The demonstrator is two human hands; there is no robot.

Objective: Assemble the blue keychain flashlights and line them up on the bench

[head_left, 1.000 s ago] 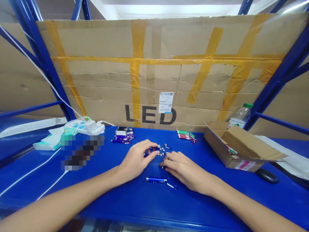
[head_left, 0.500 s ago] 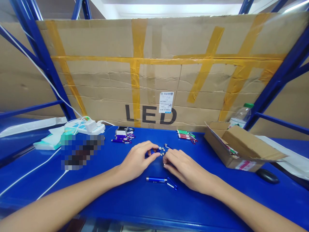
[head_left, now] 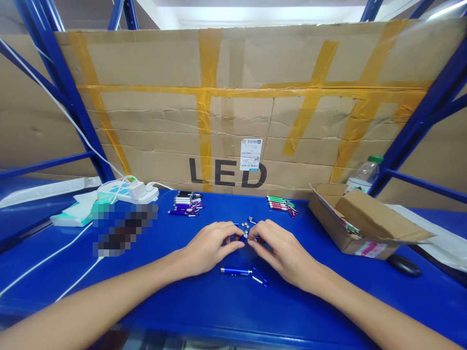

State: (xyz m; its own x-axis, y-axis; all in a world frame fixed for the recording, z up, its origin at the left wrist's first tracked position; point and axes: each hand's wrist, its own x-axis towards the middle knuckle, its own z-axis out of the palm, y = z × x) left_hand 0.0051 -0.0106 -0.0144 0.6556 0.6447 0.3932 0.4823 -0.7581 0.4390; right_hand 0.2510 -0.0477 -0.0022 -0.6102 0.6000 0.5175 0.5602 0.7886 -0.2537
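Observation:
My left hand [head_left: 211, 245] is closed around a blue flashlight tube [head_left: 244, 237], mostly hidden by the fingers, with its end facing right. Thumb and forefinger of my right hand [head_left: 279, 248] pinch together right beside that end; a tiny silver button cell [head_left: 248, 239] shows at the fingertips. Just beyond the hands, several loose button cells [head_left: 244, 225] lie on the blue table, near a small silver-and-blue end piece [head_left: 251, 220]. Closer to me a blue keychain flashlight [head_left: 235, 271] with a carabiner clip [head_left: 260, 277] lies flat.
Black, silver and purple flashlights [head_left: 186, 204] lie in a row at back left, green and red ones [head_left: 280, 204] at back right. An open cardboard box [head_left: 350, 243] stands right, by a black mouse [head_left: 404, 266] and a bottle [head_left: 365, 175]. A power strip [head_left: 146, 194] sits left.
My right hand has risen slightly and its fingertips have come to the tube's end. The left hand has shifted a little, turning the tube's end toward the right hand.

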